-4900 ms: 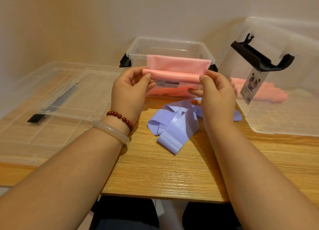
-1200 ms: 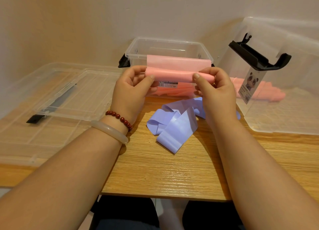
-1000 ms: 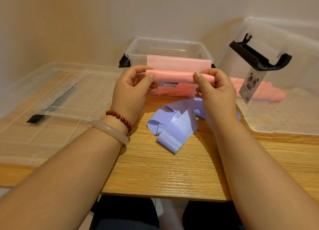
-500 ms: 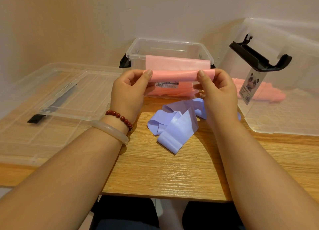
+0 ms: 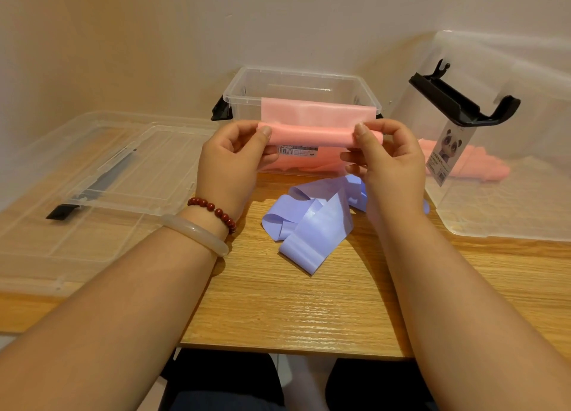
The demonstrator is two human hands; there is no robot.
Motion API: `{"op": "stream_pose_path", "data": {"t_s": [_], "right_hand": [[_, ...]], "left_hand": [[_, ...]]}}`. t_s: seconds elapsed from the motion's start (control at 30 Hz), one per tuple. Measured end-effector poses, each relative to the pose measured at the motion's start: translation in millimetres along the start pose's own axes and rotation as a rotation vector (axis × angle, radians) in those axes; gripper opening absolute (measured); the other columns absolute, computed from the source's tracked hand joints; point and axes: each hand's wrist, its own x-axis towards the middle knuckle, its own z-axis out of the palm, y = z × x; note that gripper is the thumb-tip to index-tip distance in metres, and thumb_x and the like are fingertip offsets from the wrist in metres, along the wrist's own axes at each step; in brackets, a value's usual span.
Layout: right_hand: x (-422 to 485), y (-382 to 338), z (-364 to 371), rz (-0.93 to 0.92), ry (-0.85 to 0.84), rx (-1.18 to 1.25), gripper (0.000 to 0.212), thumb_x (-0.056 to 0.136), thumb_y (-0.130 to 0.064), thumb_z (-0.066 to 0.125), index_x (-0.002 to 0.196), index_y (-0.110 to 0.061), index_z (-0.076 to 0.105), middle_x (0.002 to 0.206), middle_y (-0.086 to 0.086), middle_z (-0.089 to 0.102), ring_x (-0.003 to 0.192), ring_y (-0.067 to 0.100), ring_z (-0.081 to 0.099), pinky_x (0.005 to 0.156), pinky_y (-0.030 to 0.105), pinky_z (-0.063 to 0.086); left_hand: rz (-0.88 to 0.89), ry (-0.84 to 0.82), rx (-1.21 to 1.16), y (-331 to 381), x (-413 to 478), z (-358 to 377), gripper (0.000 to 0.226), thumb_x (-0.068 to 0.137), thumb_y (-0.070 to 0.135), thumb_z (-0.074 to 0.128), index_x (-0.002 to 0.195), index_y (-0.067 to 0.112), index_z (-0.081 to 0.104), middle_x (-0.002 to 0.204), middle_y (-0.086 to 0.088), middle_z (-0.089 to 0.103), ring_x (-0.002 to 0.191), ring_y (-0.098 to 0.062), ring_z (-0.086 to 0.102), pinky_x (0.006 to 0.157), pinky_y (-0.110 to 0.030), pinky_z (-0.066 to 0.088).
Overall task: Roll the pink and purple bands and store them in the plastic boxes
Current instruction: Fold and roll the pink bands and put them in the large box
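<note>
Pink band (image 5: 312,134) roll, long axis left-right

Printed matter. (a) White sticker (image 5: 298,151) on the front wall of the small clear box (image 5: 244,101): a barcode at its left end and a line of small print to the right, too fine to read; its upper edge lies behind the rolled pink band (image 5: 309,132). (b) Paper label (image 5: 446,154) on the large clear box (image 5: 509,213), below the black handle (image 5: 460,101): a cartoon panda above lines of small print and a barcode, none legible. No word, brand or number can be read.
</note>
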Motion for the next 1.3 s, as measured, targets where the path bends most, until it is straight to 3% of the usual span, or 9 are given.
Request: {"op": "stream_pose_path", "data": {"t_s": [0.1,0.2,0.47,0.6,0.8,0.93,1.1,1.2,1.3], "right_hand": [[-0.4,-0.5,0.9,0.036,-0.032,0.019,0.020,0.080,-0.020,0.068,0.100,-0.020,0.063,0.096,0.011,0.068,0.083,0.023,0.069,0.063,0.026,0.054],[0.2,0.7,0.5,0.037,-0.030,-0.008,0.019,0.083,-0.012,0.065,0.101,-0.019,0.062,0.091,0.010,0.068,0.076,0.020,0.069,0.063,0.027,0.054],[1.3,2.1,-1.2,0.011,0.025,-0.093,0.006,0.094,-0.017,0.065,0.092,-0.015,0.060,0.073,0.008,0.063,0.060,0.017,0.062,0.054,0.023,0.051],[2.2,1.8,-0.8,0.005,0.016,-0.070,0.008,0.093,-0.018,0.066,0.087,-0.017,0.060,0.082,0.006,0.066,0.069,0.015,0.068,0.058,0.023,0.052],[3.1,1.0,-1.6,-0.016,0.011,-0.064,0.014,0.092,-0.014,0.067,0.100,-0.015,0.055,0.073,0.003,0.063,0.055,0.016,0.061,0.056,0.028,0.053],[2.0,0.6,-2.7,0.012,-0.028,-0.065,0.004,0.095,-0.021,0.063,0.093,-0.019,0.061,0.071,0.002,0.062,0.057,0.016,0.058,0.054,0.026,0.050],[4.0,-0.4,-2.9,0.083,-0.045,0.009,0.015,0.081,-0.015,0.058,0.095,-0.016,0.063,0.069,0.004,0.060,0.059,0.018,0.056,0.057,0.029,0.051],[3.2,0.3,-3.0,0.037,-0.028,-0.059,0.002,0.094,-0.012,0.059,0.092,-0.012,0.061,0.063,0.002,0.059,0.053,0.017,0.055,0.051,0.025,0.047],[2.8,1.4,-2.7,0.027,0.013,-0.090,0.013,0.096,-0.019,0.061,0.085,-0.014,0.060,0.056,-0.001,0.058,0.050,0.016,0.055,0.046,0.024,0.044]], "left_hand": [[-0.008,0.026,0.021,-0.1,0.8,0.4,0.008,0.094,0.011,0.060,0.091,0.016,0.064,0.073,0.000,0.065,0.061,-0.005,0.064,0.064,-0.018,0.053],[-0.007,0.040,0.024,0.1,1.2,0.3,0.006,0.094,0.012,0.061,0.092,0.017,0.063,0.073,0.002,0.065,0.058,-0.004,0.062,0.061,-0.018,0.053],[0.005,-0.051,0.014,-0.9,1.0,-1.6,0.016,0.093,0.008,0.060,0.100,0.023,0.061,0.083,-0.004,0.062,0.071,-0.010,0.065,0.071,-0.025,0.055],[0.007,-0.027,0.054,-1.8,1.3,-1.9,0.014,0.094,0.011,0.059,0.094,0.025,0.061,0.081,-0.001,0.064,0.072,-0.009,0.066,0.069,-0.026,0.056],[0.001,-0.019,0.017,-1.4,0.8,-0.2,0.010,0.094,0.012,0.060,0.092,0.021,0.063,0.093,-0.003,0.067,0.088,-0.015,0.070,0.070,-0.022,0.055],[-0.027,-0.007,-0.021,-1.7,1.8,0.1,0.005,0.093,0.011,0.062,0.092,0.015,0.063,0.085,-0.002,0.067,0.080,-0.012,0.070,0.070,-0.022,0.055],[-0.025,0.009,-0.037,-2.2,3.3,0.0,0.011,0.093,0.008,0.061,0.095,0.019,0.058,0.080,-0.004,0.064,0.068,-0.009,0.066,0.066,-0.022,0.055],[-0.008,0.003,-0.018,0.2,2.2,-0.4,0.012,0.094,0.009,0.059,0.099,0.020,0.060,0.079,-0.005,0.061,0.062,-0.007,0.062,0.062,-0.021,0.054],[-0.015,-0.032,-0.038,3.2,-0.5,-0.2,0.013,0.095,0.009,0.057,0.103,0.019,0.062,0.079,-0.006,0.060,0.063,-0.006,0.061,0.062,-0.021,0.054]]}}
